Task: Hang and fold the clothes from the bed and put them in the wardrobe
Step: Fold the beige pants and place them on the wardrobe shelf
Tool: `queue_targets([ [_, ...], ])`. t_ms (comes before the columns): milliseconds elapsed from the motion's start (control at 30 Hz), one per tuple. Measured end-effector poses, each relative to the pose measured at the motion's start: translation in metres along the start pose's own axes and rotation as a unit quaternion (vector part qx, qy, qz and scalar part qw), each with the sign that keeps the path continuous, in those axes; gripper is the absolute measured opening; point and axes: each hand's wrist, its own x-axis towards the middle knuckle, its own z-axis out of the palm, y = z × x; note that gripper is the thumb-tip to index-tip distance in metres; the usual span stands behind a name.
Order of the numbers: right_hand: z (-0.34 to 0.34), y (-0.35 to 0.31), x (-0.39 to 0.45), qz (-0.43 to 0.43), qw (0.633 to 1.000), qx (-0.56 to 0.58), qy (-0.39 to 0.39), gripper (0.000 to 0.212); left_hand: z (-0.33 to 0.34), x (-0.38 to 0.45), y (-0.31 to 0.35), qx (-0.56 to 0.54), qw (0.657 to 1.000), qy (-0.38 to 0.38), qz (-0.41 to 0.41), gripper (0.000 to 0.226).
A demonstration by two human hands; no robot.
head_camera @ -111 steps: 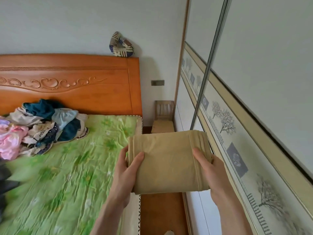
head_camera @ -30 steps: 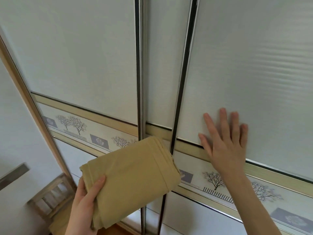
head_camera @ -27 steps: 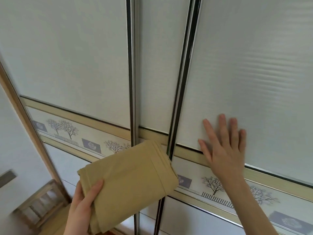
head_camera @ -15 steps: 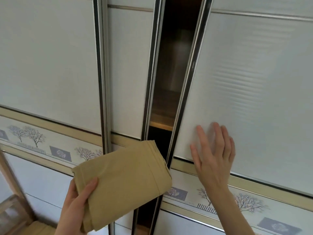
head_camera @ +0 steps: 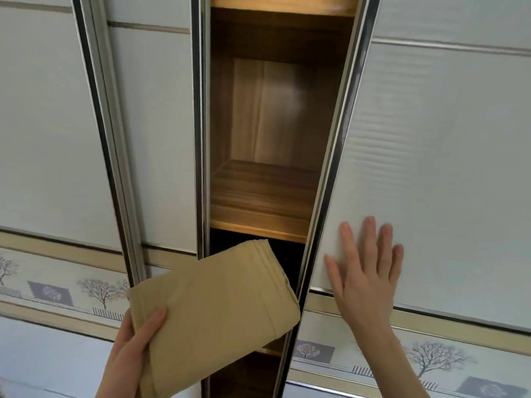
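Right hand flat, fingers spread, on sliding door to push; left hand grips folded tan garment, ready for shelf.

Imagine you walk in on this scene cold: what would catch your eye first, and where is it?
First, the dark wooden opening of the wardrobe in the middle, with a bare shelf showing between the pale sliding doors. Next, the folded tan garment at lower centre, held at its corner in the grip of the left hand in front of the gap. Then the right hand, fingers spread flat against the right-hand door.
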Motion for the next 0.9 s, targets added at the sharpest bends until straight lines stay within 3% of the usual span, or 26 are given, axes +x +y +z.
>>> queue_targets([
  [200,-0.015,0.002,-0.001,0.071,0.995,0.065,0.037,0.055,0.031,-0.003,0.001,-0.059,0.997,-0.041,-0.003,0.05],
  [267,-0.019,-0.006,0.005,0.073,0.993,0.08,0.045,0.06,0.043,-0.004,0.001,-0.07,0.996,-0.054,-0.011,0.054],
  [400,-0.018,-0.003,0.013,0.092,0.995,0.041,0.017,0.083,0.064,-0.008,0.0,-0.078,0.993,-0.079,-0.033,0.051],
  [567,-0.02,0.021,0.006,0.086,0.996,-0.003,0.002,0.082,0.088,-0.01,-0.001,-0.064,0.991,-0.107,-0.05,0.039],
  [900,-0.036,0.073,-0.001,0.104,0.994,-0.016,-0.01,0.084,0.113,-0.008,0.002,-0.07,0.985,-0.141,-0.065,0.042],
])
